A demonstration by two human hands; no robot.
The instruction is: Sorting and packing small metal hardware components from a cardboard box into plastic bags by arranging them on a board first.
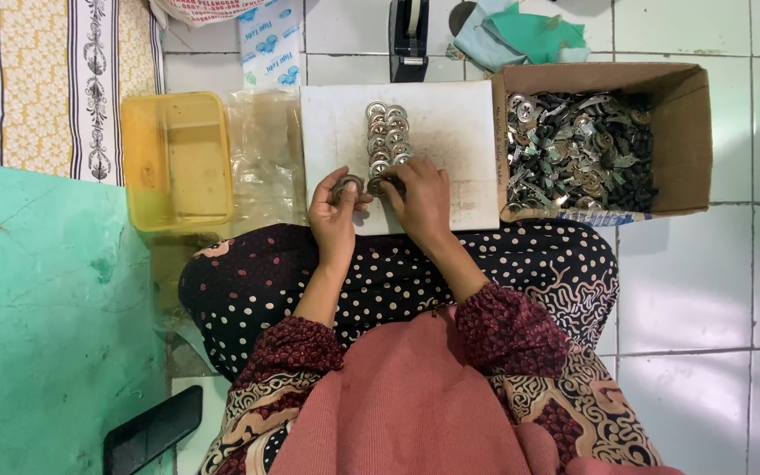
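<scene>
Sitting on the tiled floor (688,290), working over the white board (450,141), taken here as the landmark.

Left hand (334,214) resting at the board's near edge, fingers curled and pinching a small round metal ring (347,186) between thumb and fingertips.

Right hand (421,198) lying just beside it on the board's near part, fingers pressed together and bent down onto the near end of the row of metal rings (386,141); probably gripping one piece there, though the fingertips are hiding the contact. Hands nearly touching each other.

Row of rings running in two close lines from the board's middle toward its far edge, pieces overlapping.

Cardboard box (692,132) sitting touching the board's right edge, holding a heap of mixed metal and dark parts (578,149).

Clear plastic bag (266,149) lying against the board's left edge; yellow plastic tub (178,163) sitting just beyond that, further left.

Black tape dispenser (408,35) standing just past the board's far edge, teal cloth (529,35) lying to its right.

Green mat (46,334) spreading well to the left and nearer than the board, a dark flat object (153,429) lying at its near corner.
</scene>
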